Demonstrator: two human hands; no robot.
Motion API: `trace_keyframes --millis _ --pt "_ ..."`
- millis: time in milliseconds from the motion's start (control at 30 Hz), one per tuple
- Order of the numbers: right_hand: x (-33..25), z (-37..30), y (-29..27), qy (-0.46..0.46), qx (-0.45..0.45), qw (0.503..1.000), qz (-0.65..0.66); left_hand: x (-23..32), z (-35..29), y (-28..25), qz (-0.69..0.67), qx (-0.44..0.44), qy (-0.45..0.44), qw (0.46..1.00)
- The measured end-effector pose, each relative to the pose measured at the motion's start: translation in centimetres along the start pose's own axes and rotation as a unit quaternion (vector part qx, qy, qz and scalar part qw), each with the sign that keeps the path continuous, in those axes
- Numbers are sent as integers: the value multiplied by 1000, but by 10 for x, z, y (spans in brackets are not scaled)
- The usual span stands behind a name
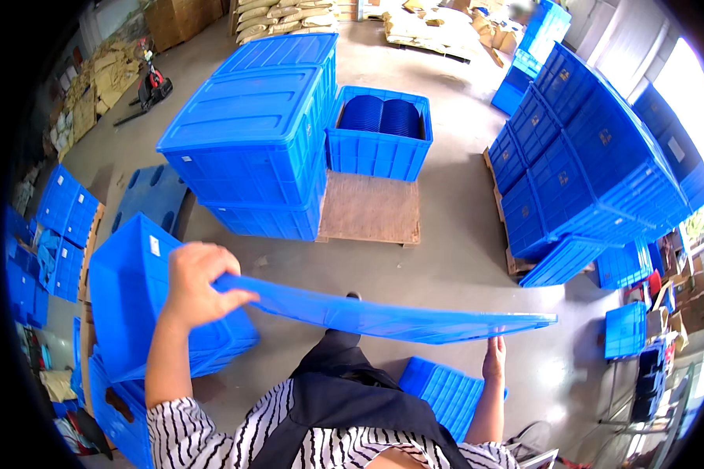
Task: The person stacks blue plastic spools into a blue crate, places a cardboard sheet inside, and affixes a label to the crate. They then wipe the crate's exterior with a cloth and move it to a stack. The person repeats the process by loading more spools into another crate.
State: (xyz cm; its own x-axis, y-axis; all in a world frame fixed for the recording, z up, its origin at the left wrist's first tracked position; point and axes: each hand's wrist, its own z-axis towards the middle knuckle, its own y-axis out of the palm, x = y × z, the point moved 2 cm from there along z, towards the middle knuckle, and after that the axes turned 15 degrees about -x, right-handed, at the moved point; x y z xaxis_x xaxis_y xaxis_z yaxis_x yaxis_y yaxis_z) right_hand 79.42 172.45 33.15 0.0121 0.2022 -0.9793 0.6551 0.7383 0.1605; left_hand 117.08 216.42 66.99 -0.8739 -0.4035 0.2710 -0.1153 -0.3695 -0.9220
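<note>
A blue plastic crate lid [391, 316] is held across in front of me, tilted so that it shows nearly edge-on. Its left end is in the grip of my left hand [203, 285], with the thumb along the near side. My right hand [494, 358] is at the lid's right end, its fingers partly hidden behind the edge. Close to my left arm, an open blue crate [129, 293] appears empty in the part that shows. Ahead, an open crate [379, 152] contains rows of dark blue round discs [382, 116].
Lidded blue crates [250, 148] stand stacked beside the disc crate on a wooden pallet [371, 207]. More crates [571, 172] rise at the right. A blue ribbed piece [446, 395] is on the floor by my right arm. A pallet jack [150, 86] and sacks [285, 16] are farther off.
</note>
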Motion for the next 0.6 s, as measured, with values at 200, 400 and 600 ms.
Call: trace_keyframes --millis 200,400,600 --pt "-83 175 -5 -85 20 996 -21 -128 190 62 -100 11 -39 994" --pt "-169 361 -33 -142 33 989 -13 -200 460 97 -43 55 45 997" --pt "-142 614 -37 -64 20 989 129 -233 612 164 -68 259 -21 963"
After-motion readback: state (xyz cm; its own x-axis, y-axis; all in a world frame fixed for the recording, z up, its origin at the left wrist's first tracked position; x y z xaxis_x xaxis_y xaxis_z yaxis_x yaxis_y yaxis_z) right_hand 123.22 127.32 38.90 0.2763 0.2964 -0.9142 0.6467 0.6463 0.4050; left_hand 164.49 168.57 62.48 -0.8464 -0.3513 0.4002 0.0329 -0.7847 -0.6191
